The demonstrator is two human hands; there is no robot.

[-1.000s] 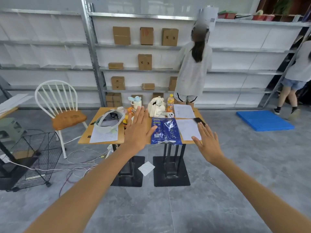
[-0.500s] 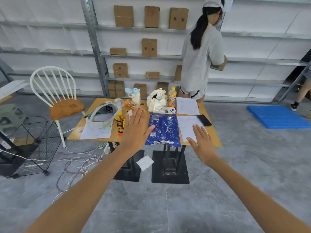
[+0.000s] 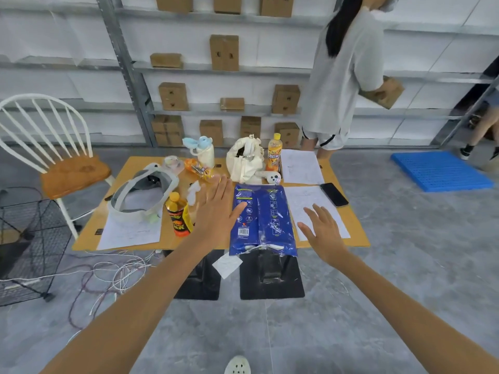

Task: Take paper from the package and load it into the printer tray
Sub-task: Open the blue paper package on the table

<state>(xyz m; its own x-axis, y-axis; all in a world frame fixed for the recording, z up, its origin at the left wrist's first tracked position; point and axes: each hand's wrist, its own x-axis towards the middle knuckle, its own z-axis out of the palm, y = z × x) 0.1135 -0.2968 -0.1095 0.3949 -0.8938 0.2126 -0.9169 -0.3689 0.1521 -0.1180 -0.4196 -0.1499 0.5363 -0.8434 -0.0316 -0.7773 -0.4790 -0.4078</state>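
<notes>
1. Both hands reach forward empty, fingers spread: the left hand (image 3: 218, 211) hangs just left of the blue paper package (image 3: 262, 220), its thumb over the package's left edge, and the right hand (image 3: 321, 233) hangs just right of it, above a loose printed sheet (image 3: 316, 209).
2. Judged from this, the task stands at its first step, the approach to the package; no paper is out yet.
3. The package lies lengthwise between the hands on the worktop (image 3: 356, 236), its torn near end jutting over the worktop's front edge.
4. Next, the hands need to close in on the package, one steadying it while the other draws sheets from the torn end.
5. Left of the left hand, an orange-capped bottle (image 3: 178, 214) stands close, easy to knock.
6. Beyond the right hand lies a dark phone (image 3: 334, 194).
7. No printer or tray shows anywhere in view.
8. Whether either palm touches anything cannot be told, and the sheets inside the wrapper are hidden.
</notes>
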